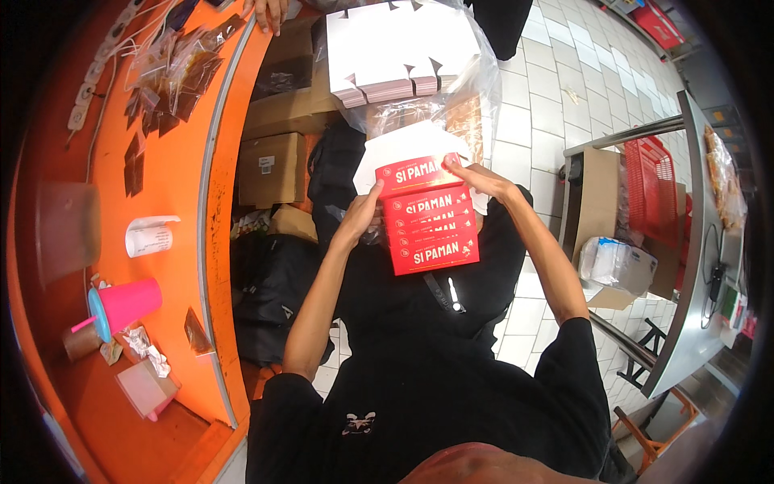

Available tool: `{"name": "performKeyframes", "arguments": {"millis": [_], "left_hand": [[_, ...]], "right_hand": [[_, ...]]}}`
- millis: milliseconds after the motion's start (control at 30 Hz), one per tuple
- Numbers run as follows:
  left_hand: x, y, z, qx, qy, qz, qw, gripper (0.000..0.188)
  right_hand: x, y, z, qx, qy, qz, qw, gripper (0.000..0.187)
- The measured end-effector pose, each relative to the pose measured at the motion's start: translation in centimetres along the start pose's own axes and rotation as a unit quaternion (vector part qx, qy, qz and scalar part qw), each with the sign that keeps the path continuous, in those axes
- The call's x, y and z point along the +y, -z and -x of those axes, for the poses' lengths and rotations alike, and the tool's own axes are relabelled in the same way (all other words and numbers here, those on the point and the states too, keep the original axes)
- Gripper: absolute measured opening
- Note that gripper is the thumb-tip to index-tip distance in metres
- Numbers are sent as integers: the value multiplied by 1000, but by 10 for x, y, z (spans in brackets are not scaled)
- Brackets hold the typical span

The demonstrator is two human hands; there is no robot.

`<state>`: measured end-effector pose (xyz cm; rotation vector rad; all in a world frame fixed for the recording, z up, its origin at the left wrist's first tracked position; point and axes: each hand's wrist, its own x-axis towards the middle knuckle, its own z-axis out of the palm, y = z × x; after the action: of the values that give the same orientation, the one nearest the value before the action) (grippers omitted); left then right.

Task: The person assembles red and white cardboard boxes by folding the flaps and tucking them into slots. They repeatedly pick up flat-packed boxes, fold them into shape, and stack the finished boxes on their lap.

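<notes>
Both hands are up on a stack of red folded boxes sitting on the person's lap, right in the middle of the view. The left hand has its fingers curled against the left edge of the stack, and the right hand pinches the top right corner of the uppermost red box, which has a white flap opened out behind it on the far side.

Just beyond that sits a clear plastic bag with bundles of flat white cartons inside, packed tight. Brown cardboard boxes are stacked on the floor to the left of it; can't tell what's in them.

On the left the orange counter curves round, its edge close to the left elbow. On it there's a pink cup lying on its side, a roll of paper and small clear packets.

On the right, a red crate sits under a metal table, with a strip of white tiled floor open in between.
</notes>
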<state>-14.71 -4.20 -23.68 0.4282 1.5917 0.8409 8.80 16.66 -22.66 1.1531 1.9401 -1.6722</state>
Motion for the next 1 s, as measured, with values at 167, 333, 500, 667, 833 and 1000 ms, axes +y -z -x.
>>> {"name": "performKeyframes", "arguments": {"millis": [167, 333, 500, 667, 833, 1000], "left_hand": [[-4, 5, -7, -42, 8, 24, 999, 73], [2, 6, -7, -54, -1, 2, 999, 71], [6, 1, -5, -54, -22, 28, 998, 51], [-6, 16, -7, -127, -26, 73, 989, 30], [-10, 23, -12, -153, 16, 138, 978, 25], [-7, 26, -14, -173, 10, 97, 980, 23]], "right_hand": [[29, 0, -17, 41, -15, 4, 999, 115], [30, -1, -2, 63, -13, -31, 997, 92], [37, -2, 4, 95, 3, -23, 995, 84], [43, 1, 6, 56, 27, -39, 997, 73], [59, 18, 8, -41, 80, -104, 990, 59], [61, 23, 10, -78, 79, -126, 986, 39]]}}
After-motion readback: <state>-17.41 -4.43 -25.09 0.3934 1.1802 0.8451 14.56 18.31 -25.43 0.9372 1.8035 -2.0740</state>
